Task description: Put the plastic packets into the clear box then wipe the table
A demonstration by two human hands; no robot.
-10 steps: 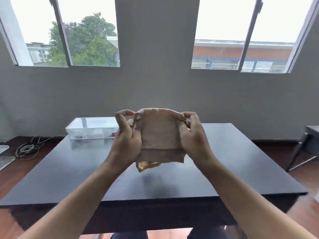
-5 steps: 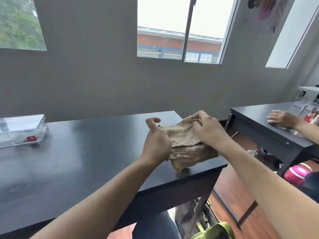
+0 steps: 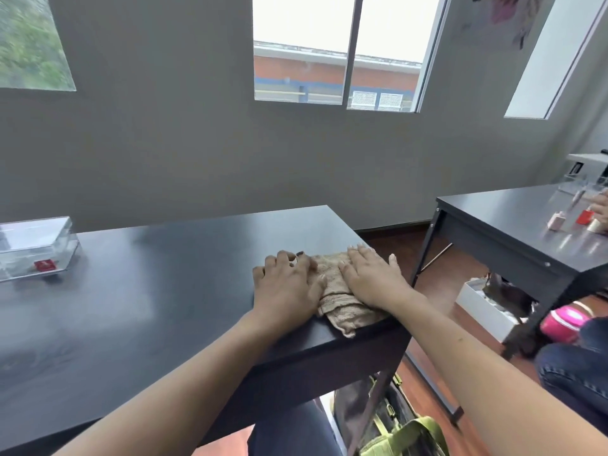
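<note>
A folded beige cloth lies flat on the right front corner of the black table, one fold hanging slightly over the edge. My left hand rests palm-down on the cloth's left side, fingers spread. My right hand presses flat on its right side. The clear box stands at the table's far left with its lid on. A red packet shows through its front wall.
A second dark table stands close on the right, with small bottles and another person's hand. Under it sit a white box and a pink item. A green bag lies by my table's leg.
The cloth came down from mid-air onto the table's right corner. Both hands went from pinching it to lying flat on it. My view swung to the right.
</note>
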